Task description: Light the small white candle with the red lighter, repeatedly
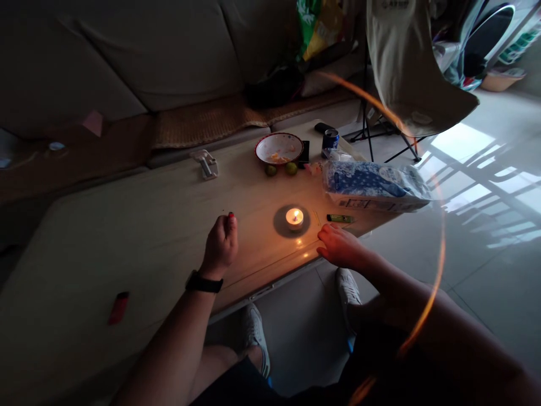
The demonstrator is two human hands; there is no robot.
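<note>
Lit white tealight [295,218] on pale tabletop [139,242], between both hands.
Left hand [220,246] curled, grip unclear; right hand [340,246] open, empty, near slim green lighter [340,219].

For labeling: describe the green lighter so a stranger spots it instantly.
On the table before the sofa, find the lit candle. Just right of it, above the right hand, lies the green lighter; the other lighter, far left, is red.

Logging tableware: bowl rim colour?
Red rim on a white bowl; shows best in the head view.
</note>
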